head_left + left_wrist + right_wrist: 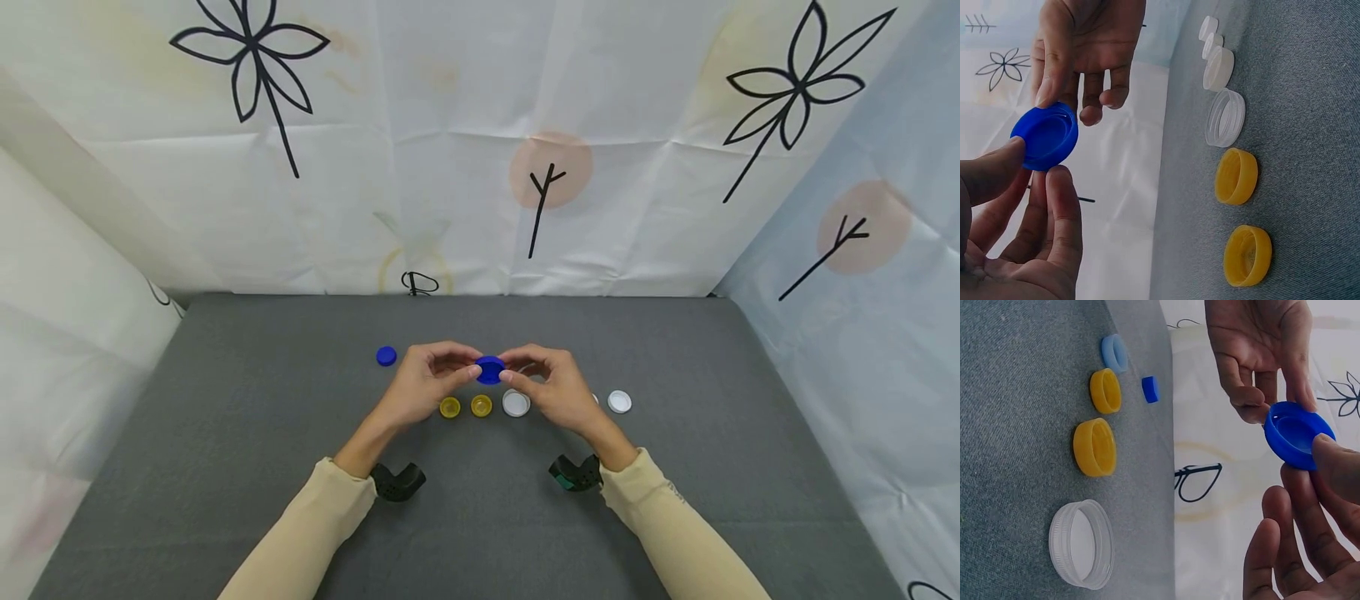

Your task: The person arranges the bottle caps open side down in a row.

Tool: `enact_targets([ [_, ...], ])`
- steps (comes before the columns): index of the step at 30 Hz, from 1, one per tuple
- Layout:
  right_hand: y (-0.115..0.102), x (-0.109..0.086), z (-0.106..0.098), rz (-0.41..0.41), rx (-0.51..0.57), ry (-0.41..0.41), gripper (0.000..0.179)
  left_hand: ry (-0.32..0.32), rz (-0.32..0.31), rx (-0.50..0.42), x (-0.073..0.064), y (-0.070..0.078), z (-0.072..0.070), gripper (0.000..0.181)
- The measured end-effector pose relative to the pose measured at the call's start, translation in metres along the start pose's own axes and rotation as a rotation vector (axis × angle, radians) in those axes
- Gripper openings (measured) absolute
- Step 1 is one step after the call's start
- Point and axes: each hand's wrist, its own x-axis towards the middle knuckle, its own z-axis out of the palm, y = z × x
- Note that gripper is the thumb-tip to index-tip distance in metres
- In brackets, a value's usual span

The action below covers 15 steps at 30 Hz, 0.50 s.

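Note:
Both hands hold one blue bottle cap point(491, 370) raised above the grey table, its hollow side facing the person. On the cap's left edge, my left hand point(429, 385) pinches it between thumb and fingertips. My right hand point(553, 390) pinches the opposite edge the same way. In the left wrist view the cap point(1047, 136) shows its rim between the two thumbs. Below the hands lie two yellow caps point(481, 406) and a clear-rimmed white cap point(516, 403), hollow side up. A smaller blue cap point(386, 356) lies beyond the left hand.
The row of caps continues right with a white cap point(619, 402); another is partly behind the right hand. A light blue cap point(1114, 353) ends the row at left. The grey table point(225, 433) meets white patterned cloth walls point(450, 167) at the back and sides.

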Motion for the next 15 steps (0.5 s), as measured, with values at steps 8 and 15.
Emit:
enact_targets([
  [8,0.0012,0.0001,0.0005,-0.085,0.003,0.015,0.018,-0.020,0.005,-0.024,-0.0003,-0.0001,-0.0026,0.018],
  [15,0.0016,0.0022,0.0028,-0.186,0.006,0.049,0.021,-0.059,-0.095,-0.024,-0.0004,0.0010,-0.0041,0.026],
])
